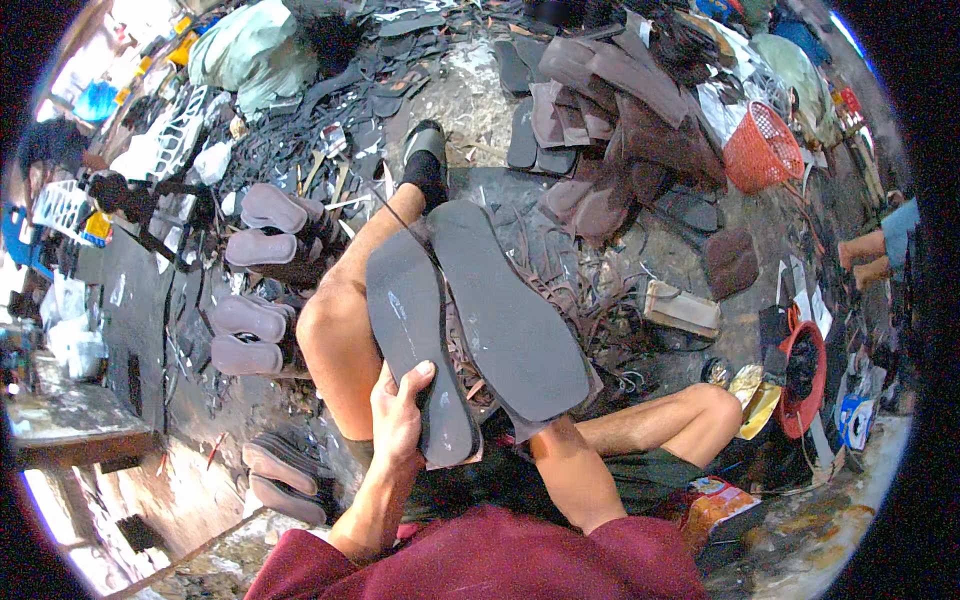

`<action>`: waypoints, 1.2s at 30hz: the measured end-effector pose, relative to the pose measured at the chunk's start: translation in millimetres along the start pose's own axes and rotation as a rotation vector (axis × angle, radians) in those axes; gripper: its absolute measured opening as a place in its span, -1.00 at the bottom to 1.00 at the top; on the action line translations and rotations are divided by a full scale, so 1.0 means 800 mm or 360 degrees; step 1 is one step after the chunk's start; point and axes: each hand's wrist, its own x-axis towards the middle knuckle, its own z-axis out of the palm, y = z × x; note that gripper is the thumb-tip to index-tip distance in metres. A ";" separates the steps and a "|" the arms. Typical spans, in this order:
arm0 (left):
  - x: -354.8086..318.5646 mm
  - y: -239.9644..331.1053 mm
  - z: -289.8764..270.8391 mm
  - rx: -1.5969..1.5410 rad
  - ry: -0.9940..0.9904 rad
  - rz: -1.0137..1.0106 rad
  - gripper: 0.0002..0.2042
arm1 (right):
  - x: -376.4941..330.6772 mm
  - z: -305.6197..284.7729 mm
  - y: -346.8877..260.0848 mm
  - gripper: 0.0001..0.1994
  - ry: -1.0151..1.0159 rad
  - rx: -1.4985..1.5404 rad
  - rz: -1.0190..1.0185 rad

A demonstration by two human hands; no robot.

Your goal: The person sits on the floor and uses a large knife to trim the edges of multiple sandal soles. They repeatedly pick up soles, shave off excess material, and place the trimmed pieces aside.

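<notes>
Two large dark grey shoe soles are held up side by side in front of me. My left hand (400, 408) grips the left sole (408, 310) near its narrower near end, thumb lying on the upper face. Beside it the right sole (515, 315) tilts to the right, its far end against the left one. My right forearm (577, 475) runs up under the near end of the right sole. That sole rests on my right hand, whose fingers are hidden beneath it. Brownish edges of a lower layer show under both soles.
Several pairs of grey soles (262, 247) stand at the left. Brown sheets and soles (640, 120) are heaped at far right, near a red basket (765, 150). A beige block (682, 309) lies right of the soles, amid scraps. Another person's feet (865, 258) show at the right edge.
</notes>
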 end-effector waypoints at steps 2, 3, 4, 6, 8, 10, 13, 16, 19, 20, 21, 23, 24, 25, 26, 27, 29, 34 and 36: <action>0.001 0.004 -0.001 0.0014 0.0001 0.0003 -0.61 | 0.012 -0.001 -0.005 -0.48 0.0027 -0.0222 -0.0085; -0.001 0.009 0.006 0.0012 -0.0002 -0.0007 -0.61 | 0.017 -0.005 -0.003 -0.48 0.0056 -0.0380 -0.0128; -0.001 0.012 0.012 0.0010 -0.0005 -0.0018 -0.60 | 0.020 -0.007 -0.004 -0.49 0.0079 -0.0555 -0.0176; -0.009 0.008 0.012 0.0073 0.0004 -0.0018 -0.56 | 0.022 -0.010 -0.008 -0.49 0.0112 -0.0965 -0.0320; -0.014 0.010 0.007 0.0054 -0.0009 -0.0035 -0.55 | 0.028 -0.012 -0.014 -0.49 0.0176 -0.1411 -0.0486; -0.015 0.015 0.001 -0.0049 -0.0079 -0.0069 -0.57 | 0.037 -0.008 -0.020 -0.49 0.0248 -0.1824 -0.0604; -0.021 0.010 -0.008 -0.0032 -0.0121 -0.0115 -0.53 | 0.060 0.001 -0.017 -0.51 0.0316 -0.1420 -0.0481; -0.021 -0.009 -0.022 -0.0068 -0.0205 -0.0069 -0.50 | 0.111 0.033 0.017 -0.53 0.0396 -0.0387 -0.0173; -0.033 -0.020 -0.042 -0.0734 -0.0585 -0.0410 -0.27 | 0.136 0.026 0.023 -0.51 0.0249 0.0844 0.0285; -0.039 -0.015 -0.047 -0.1235 -0.0778 -0.0544 -0.20 | 0.132 0.009 0.002 -0.46 0.0136 0.1390 0.0588; -0.031 -0.029 -0.060 -0.1820 -0.1230 -0.0655 -0.15 | 0.122 -0.014 -0.014 -0.41 0.0074 0.1775 0.0703; -0.019 -0.046 -0.048 -0.1985 -0.1615 -0.0974 -0.12 | 0.088 -0.026 0.009 -0.24 0.0009 0.2106 0.0683; -0.029 -0.053 -0.048 -0.1809 -0.1475 -0.1072 -0.15 | 0.072 -0.041 -0.002 -0.32 0.0072 0.2024 0.0650; -0.042 -0.052 -0.049 -0.1619 -0.1336 -0.1154 -0.16 | 0.061 -0.044 -0.004 -0.36 0.0140 0.2062 0.0689; -0.040 -0.049 -0.044 -0.1263 -0.1194 -0.0904 -0.16 | 0.051 -0.046 -0.005 -0.41 0.0209 0.2098 0.0728; -0.040 -0.042 -0.037 -0.0821 -0.1047 -0.0684 -0.14 | 0.040 -0.054 -0.004 -0.50 0.0331 0.2004 0.0780; -0.033 -0.003 -0.016 -0.0342 -0.0924 -0.0213 -0.17 | 0.025 -0.077 -0.017 -0.48 0.0314 0.2009 0.0807; -0.028 0.030 0.030 0.0381 -0.0466 0.0209 -0.66 | 0.000 -0.100 -0.040 -0.51 0.0476 0.1768 0.0838; -0.040 0.024 0.035 0.0307 -0.0415 0.0204 -0.74 | -0.011 -0.099 -0.039 -0.52 0.0517 0.1785 0.0836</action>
